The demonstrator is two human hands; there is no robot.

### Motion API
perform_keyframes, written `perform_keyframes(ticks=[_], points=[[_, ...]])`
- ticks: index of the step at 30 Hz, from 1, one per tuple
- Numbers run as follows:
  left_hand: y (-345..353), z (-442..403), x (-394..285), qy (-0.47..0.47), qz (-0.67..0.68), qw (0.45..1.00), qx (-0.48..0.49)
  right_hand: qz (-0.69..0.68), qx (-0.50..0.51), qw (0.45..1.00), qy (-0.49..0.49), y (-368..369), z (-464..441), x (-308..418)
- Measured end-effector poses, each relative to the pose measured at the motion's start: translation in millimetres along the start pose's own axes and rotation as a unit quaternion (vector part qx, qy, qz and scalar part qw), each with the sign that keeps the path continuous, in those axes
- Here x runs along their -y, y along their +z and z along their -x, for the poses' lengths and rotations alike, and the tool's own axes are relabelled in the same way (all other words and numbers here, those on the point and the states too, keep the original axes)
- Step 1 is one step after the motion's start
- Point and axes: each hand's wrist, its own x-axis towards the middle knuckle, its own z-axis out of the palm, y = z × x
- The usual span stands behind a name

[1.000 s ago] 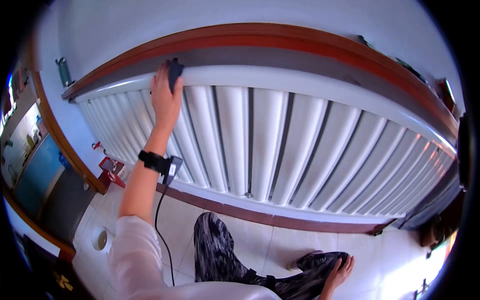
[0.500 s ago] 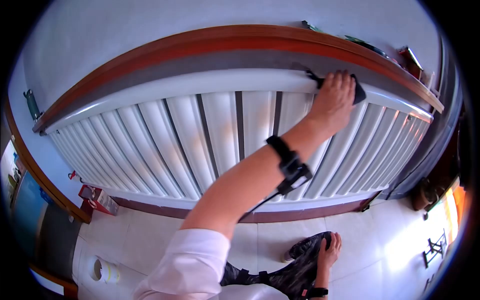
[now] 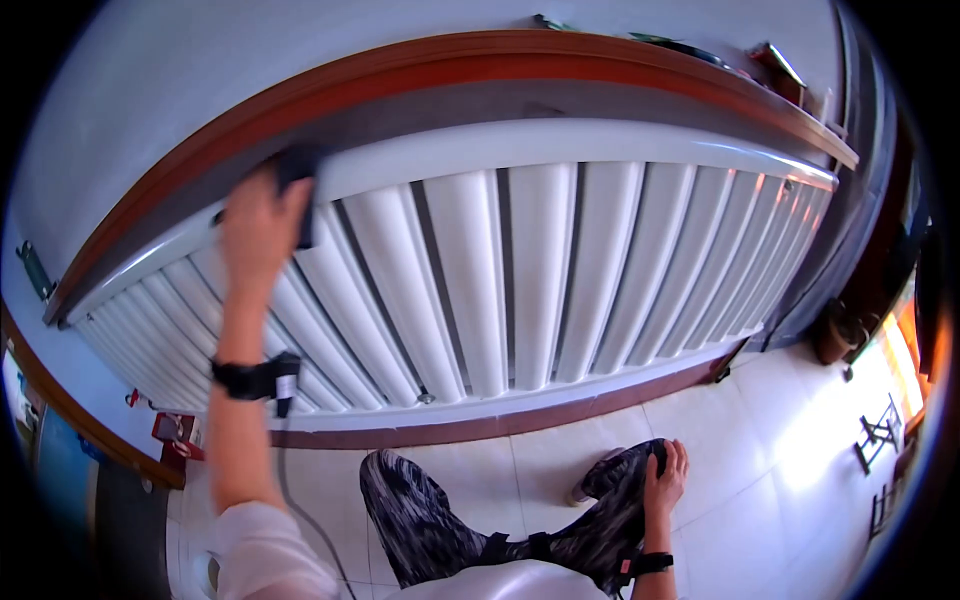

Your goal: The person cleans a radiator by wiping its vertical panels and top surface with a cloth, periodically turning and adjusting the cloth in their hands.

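A long white radiator (image 3: 540,260) spans the view under a wooden ledge. My left hand (image 3: 258,225) is closed on a dark cloth (image 3: 306,210) and presses it against the left part of the radiator's top rail. Motion smears the cloth and fingertips somewhat. A black strap with a small device circles my left wrist. Down at the lower right, my right hand (image 3: 663,480) lies on my right knee, fingers stretched out over the patterned trousers (image 3: 620,500), holding nothing.
Several objects lie on the brown ledge (image 3: 480,55), among them a red box (image 3: 778,75). A red carton (image 3: 178,435) stands on the floor at lower left. At far right are a brown pot (image 3: 835,335) and a dark folding stand (image 3: 878,437).
My left hand has swept the cloth from the right part of the top rail to its left part. My right hand stays on the knee. The view has shifted slightly.
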Motion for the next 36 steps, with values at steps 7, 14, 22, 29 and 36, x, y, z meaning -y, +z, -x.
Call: perform_keyframes(ticks=[7, 14, 22, 29, 36], points=[[-14.3, 22.7, 115.3, -0.103, -0.041, 0.987, 0.116, -0.009, -0.012, 1.0, 0.0, 1.5, -6.0, 8.6], [9.8, -32.6, -62.4, 0.191, 0.079, 0.978, 0.011, -0.037, -0.024, 0.999, -0.004, -0.9, -8.8, 9.2], [31.5, -114.0, -306.6, 0.26, 0.178, 0.949, 0.008, -0.021, -0.016, 1.0, 0.001, -2.1, -10.3, 11.0], [28.7, -145.1, -385.6, 0.119, 0.239, 0.959, 0.093, -0.018, -0.014, 1.0, -0.006, -0.5, -7.2, 14.3], [37.3, -124.9, -310.7, 0.2, 0.309, 0.923, 0.11, -0.013, -0.011, 1.0, -0.004, -4.2, -4.7, 10.2]])
